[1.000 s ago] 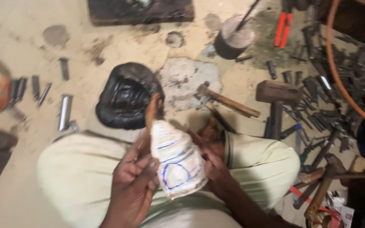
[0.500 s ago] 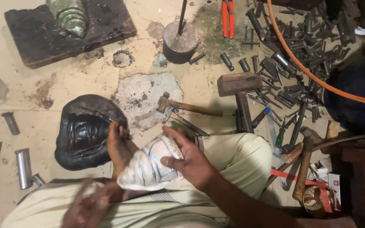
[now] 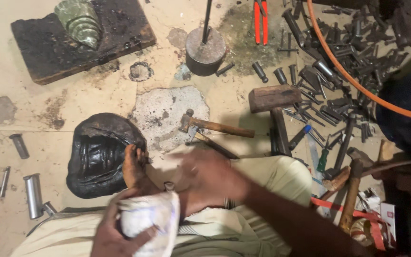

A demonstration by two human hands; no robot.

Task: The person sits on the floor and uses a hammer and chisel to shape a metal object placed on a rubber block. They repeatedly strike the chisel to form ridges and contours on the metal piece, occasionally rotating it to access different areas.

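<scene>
Head view: the person sits on the floor (image 3: 96, 100) with legs folded, and the left hand (image 3: 112, 233) is curled around a white conch shell (image 3: 146, 221), with the fingers wrapped over its lower edge. The shell rests on the lap, low in the frame and just behind the bare foot (image 3: 134, 166). The right hand (image 3: 205, 178) hangs above the knee with the fingers spread and nothing in it; it is blurred by motion, so the exact finger position is uncertain.

Procedure, as judged from this layout:

1. Keep the shell seated against the thigh and held firmly by the left hand, so that it cannot roll.
2. Take the nearest tool by its wooden handle. The small hammer (image 3: 215, 126) lies just beyond the knee; the heavy wooden mallet (image 3: 274, 107) lies farther to the right.
3. Grip the handle near its free end for control, not at the head.
4. Avoid the loose metal punches (image 3: 338, 71) scattered at the right, and the orange hose (image 3: 357, 90) that crosses them.

The black moulded cushion (image 3: 101, 154) touches the foot and offers a likely padded support for the shell. A dark board (image 3: 115, 40) at the far left carries a second, greenish shell (image 3: 79, 21), well apart from the hands.
</scene>
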